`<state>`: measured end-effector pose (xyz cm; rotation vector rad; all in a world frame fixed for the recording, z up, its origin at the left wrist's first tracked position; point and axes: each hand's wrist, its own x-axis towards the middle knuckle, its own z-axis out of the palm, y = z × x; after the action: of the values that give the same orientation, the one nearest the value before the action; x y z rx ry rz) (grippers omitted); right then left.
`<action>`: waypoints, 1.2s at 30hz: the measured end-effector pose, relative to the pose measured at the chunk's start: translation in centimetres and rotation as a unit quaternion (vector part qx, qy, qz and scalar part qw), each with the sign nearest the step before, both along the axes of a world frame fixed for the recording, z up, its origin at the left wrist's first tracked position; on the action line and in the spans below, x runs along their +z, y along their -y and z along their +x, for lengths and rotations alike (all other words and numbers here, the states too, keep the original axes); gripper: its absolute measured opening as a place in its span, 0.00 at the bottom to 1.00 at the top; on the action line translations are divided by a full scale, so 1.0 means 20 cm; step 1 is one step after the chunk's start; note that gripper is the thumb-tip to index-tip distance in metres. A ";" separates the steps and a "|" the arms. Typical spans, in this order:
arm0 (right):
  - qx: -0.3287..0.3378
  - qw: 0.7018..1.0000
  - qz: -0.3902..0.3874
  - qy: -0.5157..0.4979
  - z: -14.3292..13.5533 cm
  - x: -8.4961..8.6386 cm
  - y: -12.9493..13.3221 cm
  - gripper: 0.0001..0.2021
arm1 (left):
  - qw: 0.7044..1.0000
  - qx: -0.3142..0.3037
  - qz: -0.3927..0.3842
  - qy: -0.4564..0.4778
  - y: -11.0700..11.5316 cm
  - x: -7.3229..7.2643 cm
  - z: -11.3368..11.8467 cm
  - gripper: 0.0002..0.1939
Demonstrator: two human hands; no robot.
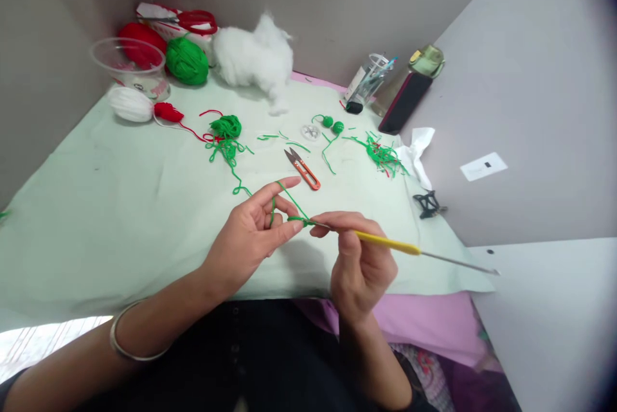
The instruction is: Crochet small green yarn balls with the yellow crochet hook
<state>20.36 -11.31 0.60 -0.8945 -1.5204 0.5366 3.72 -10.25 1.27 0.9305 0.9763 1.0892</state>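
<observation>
My left hand point(250, 225) pinches a small piece of green yarn work point(299, 220) between thumb and fingers, with a strand of green yarn point(292, 197) running over the raised index finger. My right hand point(364, 261) holds a crochet hook by its yellow handle point(385, 242). The hook's near tip meets the green yarn beside my left thumb; its other metal end points to the right. From my left hand the yarn trails back to a loose green bundle point(226, 127). Orange thread snips point(303, 169) lie just beyond my hands.
Behind are white stuffing point(255, 58), a green yarn ball point(187, 61), a clear tub point(128, 65) and red scissors point(197, 22). To the right are yarn scraps point(383, 156), a dark phone point(405, 103), a bottle point(427, 62), tissue point(421, 152) and a black clip point(428, 204).
</observation>
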 end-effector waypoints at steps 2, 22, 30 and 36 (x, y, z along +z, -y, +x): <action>0.005 0.998 0.050 0.042 0.00 -0.01 0.00 0.13 | 1.000 0.020 0.014 -0.015 0.01 0.00 0.01 0.30; 0.004 1.000 -0.011 -0.023 -0.05 -0.03 -0.03 0.12 | 0.991 -0.017 -0.064 0.116 0.00 0.05 0.02 0.27; -0.066 0.994 0.055 0.061 -0.01 -0.04 -0.02 0.12 | 0.964 -0.055 -0.138 0.220 -0.03 0.04 0.02 0.18; 0.043 0.989 -0.090 -0.106 -0.02 -0.01 -0.05 0.08 | 0.986 -0.016 -0.080 0.143 -0.02 0.04 0.02 0.18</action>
<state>19.99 -10.24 0.44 -0.8812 -1.3363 0.8159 4.07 -9.85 2.02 0.6355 0.7949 1.0667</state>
